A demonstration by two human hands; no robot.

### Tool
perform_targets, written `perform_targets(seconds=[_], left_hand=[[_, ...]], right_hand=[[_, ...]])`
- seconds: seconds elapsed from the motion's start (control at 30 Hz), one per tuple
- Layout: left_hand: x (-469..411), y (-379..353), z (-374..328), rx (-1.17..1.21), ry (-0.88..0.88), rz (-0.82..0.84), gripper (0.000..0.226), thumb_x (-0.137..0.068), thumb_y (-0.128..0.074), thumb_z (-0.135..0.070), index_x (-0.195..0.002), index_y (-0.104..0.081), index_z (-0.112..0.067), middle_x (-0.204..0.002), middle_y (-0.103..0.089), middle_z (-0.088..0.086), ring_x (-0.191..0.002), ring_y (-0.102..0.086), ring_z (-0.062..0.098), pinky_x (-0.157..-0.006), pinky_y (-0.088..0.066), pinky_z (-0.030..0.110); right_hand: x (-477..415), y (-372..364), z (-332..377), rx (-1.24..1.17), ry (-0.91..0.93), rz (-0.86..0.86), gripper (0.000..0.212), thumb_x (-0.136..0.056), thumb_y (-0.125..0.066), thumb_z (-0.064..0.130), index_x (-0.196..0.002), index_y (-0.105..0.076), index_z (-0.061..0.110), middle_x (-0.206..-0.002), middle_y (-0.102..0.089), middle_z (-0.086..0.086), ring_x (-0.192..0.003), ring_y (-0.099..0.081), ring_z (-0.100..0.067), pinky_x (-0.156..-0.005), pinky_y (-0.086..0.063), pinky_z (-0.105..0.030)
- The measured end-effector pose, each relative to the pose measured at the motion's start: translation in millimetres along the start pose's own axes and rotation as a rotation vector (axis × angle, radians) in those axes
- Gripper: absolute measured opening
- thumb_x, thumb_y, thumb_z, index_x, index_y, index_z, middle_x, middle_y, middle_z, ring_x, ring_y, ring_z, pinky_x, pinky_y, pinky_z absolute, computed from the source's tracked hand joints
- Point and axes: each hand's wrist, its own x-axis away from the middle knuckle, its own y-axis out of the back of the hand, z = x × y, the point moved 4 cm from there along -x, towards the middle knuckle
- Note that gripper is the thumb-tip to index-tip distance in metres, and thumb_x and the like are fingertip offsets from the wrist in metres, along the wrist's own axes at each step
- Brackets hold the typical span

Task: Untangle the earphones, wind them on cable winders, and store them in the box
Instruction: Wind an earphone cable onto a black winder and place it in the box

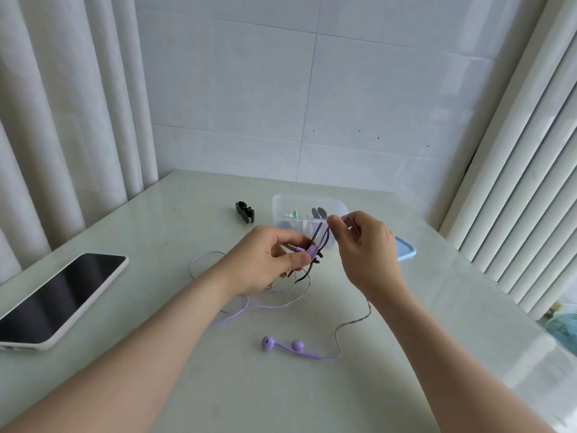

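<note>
2 hands engaged: left hand (265, 260) grips black winder (317, 234), right hand (365, 248) pinches purple cable (311, 253). Risk: slack loops on tabletop (312, 401) snag, pulling wraps loose.

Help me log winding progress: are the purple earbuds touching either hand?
Apart. The head view shows the purple earbuds lying on the table, bare tabletop separating them from the left hand gripping the cable winder and the right hand pinching the cable.

left hand (268, 264): bare | right hand (368, 254): bare | forearms (150, 345): bare (both, up to the frame edge)
</note>
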Motion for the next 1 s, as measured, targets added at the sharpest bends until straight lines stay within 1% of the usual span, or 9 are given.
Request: perform_targets(seconds=[0.1, 0.2, 0.37, 0.53, 0.73, 0.77, 0.83, 0.9, 1.0], left_hand=[[0.4, -0.9, -6.1, 0.281, 0.005, -0.022, 0.024, -0.094, -0.076, -0.021, -0.118, -0.077, -0.019, -0.107, -0.079, 0.011, -0.085, -0.072, 0.017, -0.073, -0.056, 0.027], [-0.3, 3.0, -9.6, 0.45, 0.028, -0.143, 0.025, -0.091, -0.077, -0.019, -0.114, -0.076, -0.01, -0.107, -0.078, 0.012, -0.087, -0.077, 0.025, -0.073, -0.061, 0.031], [0.7, 17.6, 1.7, 0.381, 0.096, -0.372, 0.024, -0.093, -0.079, -0.029, -0.112, -0.076, -0.016, -0.104, -0.079, 0.005, -0.092, -0.079, 0.024, -0.064, -0.058, 0.028], [1.4, 19.4, 5.7, 0.47, 0.141, -0.435, 0.028, -0.091, -0.081, -0.03, -0.111, -0.075, -0.012, -0.088, -0.079, 0.002, -0.082, -0.076, 0.014, -0.064, -0.057, 0.027], [2.6, 20.0, 8.4, 0.184, 0.124, -0.308, 0.022, -0.09, -0.082, -0.033, -0.11, -0.077, -0.024, -0.102, -0.079, 0.0, -0.078, -0.071, 0.011, -0.062, -0.05, 0.019], [2.8, 18.7, 7.4, 0.157, 0.11, -0.269, 0.021, -0.091, -0.082, -0.032, -0.11, -0.078, -0.026, -0.103, -0.079, -0.002, -0.084, -0.074, 0.015, -0.065, -0.053, 0.021], [1.9, 13.8, 5.0, 0.134, 0.082, -0.179, 0.019, -0.092, -0.08, -0.032, -0.111, -0.079, -0.03, -0.104, -0.08, -0.003, -0.098, -0.074, 0.024, -0.08, -0.059, 0.039], [1.7, 8.3, 2.5, 0.106, 0.058, -0.084, 0.015, -0.095, -0.077, -0.031, -0.11, -0.08, -0.034, -0.104, -0.08, -0.004, -0.105, -0.07, 0.031, -0.089, -0.055, 0.047], [2.6, 1.0, -1.0, 0.12, 0.034, 0.023, 0.018, -0.099, -0.072, -0.028, -0.116, -0.079, -0.029, -0.106, -0.081, -0.002, -0.103, -0.07, 0.029, -0.096, -0.053, 0.042]], right_hand=[[1.2, -6.3, -4.4, -0.055, -0.048, 0.049, 0.032, -0.103, -0.062, 0.041, -0.086, -0.064, 0.014, -0.052, -0.044, 0.01, -0.049, -0.041, -0.009, -0.051, -0.028, -0.022], [5.1, -12.8, -5.1, -0.1, -0.061, 0.188, 0.025, -0.105, -0.058, 0.036, -0.09, -0.069, 0.02, -0.045, -0.037, 0.012, -0.043, -0.032, -0.009, -0.045, -0.024, -0.018], [20.9, -24.6, 15.7, 0.012, 0.074, 0.474, 0.03, -0.107, -0.053, 0.025, -0.09, -0.077, 0.022, -0.044, -0.041, 0.01, -0.044, -0.036, -0.01, -0.048, -0.029, -0.017], [30.4, -24.6, 38.1, 0.014, 0.225, 0.632, 0.027, -0.105, -0.055, 0.022, -0.096, -0.08, 0.022, -0.052, -0.044, -0.001, -0.049, -0.035, -0.011, -0.051, -0.031, -0.017], [19.8, -9.1, 39.0, -0.281, 0.023, 0.426, 0.032, -0.099, -0.054, 0.021, -0.072, -0.072, 0.022, -0.06, -0.036, -0.005, -0.057, -0.031, -0.02, -0.053, -0.027, -0.031], [18.3, -7.4, 36.1, -0.333, -0.028, 0.391, 0.033, -0.099, -0.053, 0.02, -0.07, -0.07, 0.021, -0.062, -0.035, -0.009, -0.058, -0.029, -0.022, -0.053, -0.026, -0.034], [15.2, -3.9, 30.3, -0.422, -0.12, 0.335, 0.035, -0.1, -0.053, 0.016, -0.068, -0.067, 0.018, -0.062, -0.034, -0.01, -0.056, -0.028, -0.022, -0.05, -0.024, -0.033], [12.0, -0.1, 25.6, -0.47, -0.169, 0.277, 0.034, -0.101, -0.055, 0.017, -0.069, -0.064, 0.012, -0.059, -0.034, -0.01, -0.049, -0.027, -0.021, -0.048, -0.026, -0.027], [6.3, 7.0, 17.6, -0.446, -0.181, 0.156, 0.04, -0.099, -0.066, 0.03, -0.067, -0.061, 0.008, -0.057, -0.036, -0.005, -0.052, -0.031, -0.021, -0.053, -0.032, -0.032]])
